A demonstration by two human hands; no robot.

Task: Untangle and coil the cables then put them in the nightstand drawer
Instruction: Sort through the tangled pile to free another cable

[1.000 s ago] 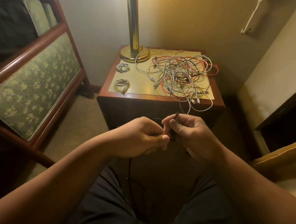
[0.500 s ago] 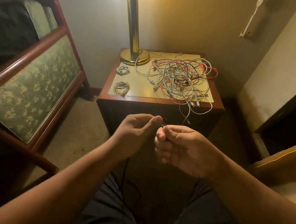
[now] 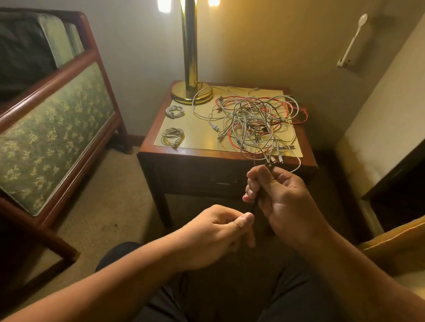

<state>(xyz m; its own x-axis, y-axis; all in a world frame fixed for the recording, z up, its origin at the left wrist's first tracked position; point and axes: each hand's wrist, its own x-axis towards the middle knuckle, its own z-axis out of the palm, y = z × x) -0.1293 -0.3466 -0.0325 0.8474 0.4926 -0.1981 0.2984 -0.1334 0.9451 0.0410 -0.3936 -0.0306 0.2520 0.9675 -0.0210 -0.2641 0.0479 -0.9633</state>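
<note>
**Grip state.** The right hand [image 3: 284,205] has its grip closed on a dark cable [image 3: 253,207], with the fingers curled round it just in front of the table [image 3: 207,154] edge. The left hand [image 3: 214,235] pinches the same cable between thumb and forefinger, lower down and nearer the body.

**Position of the work.** The short span of cable between the two hands runs almost straight, with its long axis pointing from the body toward the table. Beyond the right hand the cable appears to pass into the tangle [image 3: 257,123] of white, grey and red cables on the right half of the table. In the dim light the exact entry point cannot be confirmed.

**Governing relation.** The tangle lies ahead of and above both hands, and the right hand is the nearer. The next pull should probably follow the cable's axis, back toward the body.

**Progress.** Two coiled cables [image 3: 173,136] lie on the left side of the table, apart from the tangle. The drawer [image 3: 219,184] looks closed.
</note>
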